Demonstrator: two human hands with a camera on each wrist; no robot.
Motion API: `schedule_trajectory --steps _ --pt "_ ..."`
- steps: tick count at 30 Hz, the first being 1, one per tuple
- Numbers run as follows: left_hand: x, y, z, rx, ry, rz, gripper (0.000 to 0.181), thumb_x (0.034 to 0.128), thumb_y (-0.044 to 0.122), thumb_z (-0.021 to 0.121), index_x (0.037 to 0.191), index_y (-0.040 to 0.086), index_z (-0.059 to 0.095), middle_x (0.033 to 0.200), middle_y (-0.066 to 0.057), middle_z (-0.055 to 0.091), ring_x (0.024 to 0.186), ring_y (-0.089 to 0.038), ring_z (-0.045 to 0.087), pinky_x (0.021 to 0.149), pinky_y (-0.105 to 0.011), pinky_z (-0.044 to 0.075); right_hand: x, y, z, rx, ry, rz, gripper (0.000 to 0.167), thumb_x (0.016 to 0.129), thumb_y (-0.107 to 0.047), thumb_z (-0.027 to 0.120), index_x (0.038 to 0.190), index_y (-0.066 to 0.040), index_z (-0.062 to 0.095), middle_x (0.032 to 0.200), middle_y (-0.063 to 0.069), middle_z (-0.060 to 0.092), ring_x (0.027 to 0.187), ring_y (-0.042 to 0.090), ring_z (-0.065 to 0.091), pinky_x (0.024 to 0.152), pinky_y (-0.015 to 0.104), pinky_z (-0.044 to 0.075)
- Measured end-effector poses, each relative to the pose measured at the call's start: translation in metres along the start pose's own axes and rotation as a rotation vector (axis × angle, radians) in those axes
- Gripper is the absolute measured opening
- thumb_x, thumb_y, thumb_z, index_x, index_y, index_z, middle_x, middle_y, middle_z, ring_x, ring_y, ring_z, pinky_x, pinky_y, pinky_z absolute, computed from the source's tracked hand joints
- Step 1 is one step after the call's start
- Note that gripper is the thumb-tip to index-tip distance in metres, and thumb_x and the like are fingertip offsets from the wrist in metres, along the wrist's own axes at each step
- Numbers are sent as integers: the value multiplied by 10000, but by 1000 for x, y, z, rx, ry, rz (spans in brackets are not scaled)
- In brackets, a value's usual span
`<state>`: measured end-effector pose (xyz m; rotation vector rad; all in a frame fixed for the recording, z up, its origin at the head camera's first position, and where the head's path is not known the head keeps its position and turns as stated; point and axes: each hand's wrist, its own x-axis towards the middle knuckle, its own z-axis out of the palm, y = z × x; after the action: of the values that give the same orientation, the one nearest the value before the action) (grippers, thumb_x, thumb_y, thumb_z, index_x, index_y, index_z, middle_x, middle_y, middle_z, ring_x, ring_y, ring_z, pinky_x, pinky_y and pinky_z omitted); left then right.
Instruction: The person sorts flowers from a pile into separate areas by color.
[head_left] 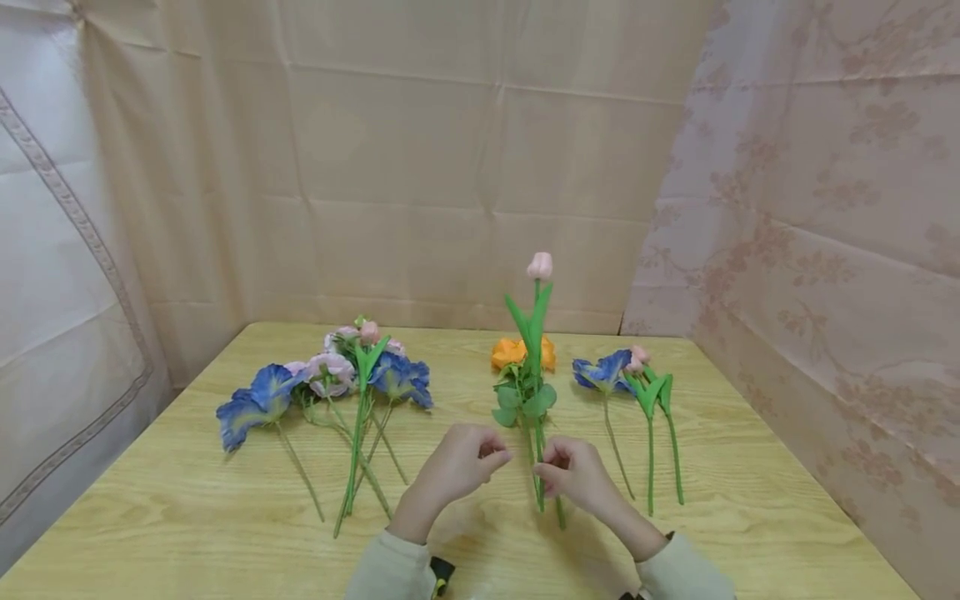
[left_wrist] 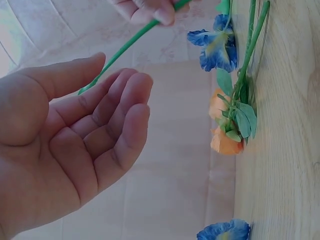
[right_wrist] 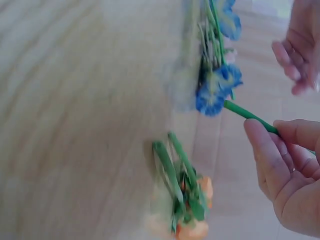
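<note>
My right hand (head_left: 576, 473) pinches the green stem of a pink tulip (head_left: 539, 266) between thumb and fingertips, holding it upright above the table. The right wrist view shows the stem's cut end (right_wrist: 239, 109) sticking out past the right fingers. To the left, my left hand (head_left: 467, 460) is raised with its fingers loosely curved and nothing in it; its palm shows in the left wrist view. The stem (left_wrist: 131, 42) passes behind that hand's fingertips there. Behind the tulip, orange flowers (head_left: 508, 354) with round green leaves lie on the table (head_left: 225, 517).
On the left lies a group of blue flowers (head_left: 255, 406), pale pink blooms (head_left: 332, 374) and a tulip (head_left: 370, 333). At right are a blue flower (head_left: 602, 371) and pink tulips (head_left: 638, 358). Curtains (head_left: 390, 167) hang behind and at both sides.
</note>
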<state>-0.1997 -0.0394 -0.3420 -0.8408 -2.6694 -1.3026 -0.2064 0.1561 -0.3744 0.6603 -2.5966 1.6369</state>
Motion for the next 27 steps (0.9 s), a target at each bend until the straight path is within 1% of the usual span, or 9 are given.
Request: schedule_trajectory --steps 6,10,14,19,21,24,27 --pt "-1 0 -2 19 -15 -10 141 867 142 587 796 39 652 553 36 516 456 -51 486 467 -217 400 0 8 -21 -42 86 96 139 805 53 591 690 32 515 566 69 517 514 205 553 485 304 507" --pt "-2 -1 -2 23 -28 -21 143 871 147 584 801 42 654 564 43 520 458 -55 488 464 -221 401 -2 13 -40 -76 157 143 137 802 63 587 693 37 509 571 73 521 520 202 555 488 305 508" --pt "-2 -1 -2 35 -38 -37 146 871 145 582 814 34 658 565 37 523 458 -54 484 451 -217 393 -3 20 -59 -153 219 194 138 795 68 587 692 27 506 568 70 510 506 189 550 480 303 506" --pt "-2 -2 -1 43 -60 -62 140 870 152 581 823 44 659 582 34 531 460 -58 485 448 -219 392 -5 33 -83 -239 251 260 123 799 45 575 691 25 520 567 69 510 492 180 552 483 315 507" --pt "-2 -2 -1 46 -67 -69 140 869 161 583 821 52 657 592 42 530 465 -60 490 453 -222 398 -7 39 -92 -251 259 287 108 802 37 569 706 28 521 576 70 511 493 179 553 492 333 510" --pt "-3 -3 0 49 -71 -73 150 867 175 588 821 48 654 621 20 549 470 -61 497 462 -225 405 -9 47 -103 -265 267 310 92 803 41 563 723 42 518 591 80 507 496 200 558 501 356 512" --pt "-2 -4 1 52 -74 -82 150 867 177 590 825 49 657 639 10 559 474 -63 503 470 -227 409 -12 52 -111 -275 268 334 85 800 52 555 727 58 512 589 90 503 490 214 564 498 350 512"
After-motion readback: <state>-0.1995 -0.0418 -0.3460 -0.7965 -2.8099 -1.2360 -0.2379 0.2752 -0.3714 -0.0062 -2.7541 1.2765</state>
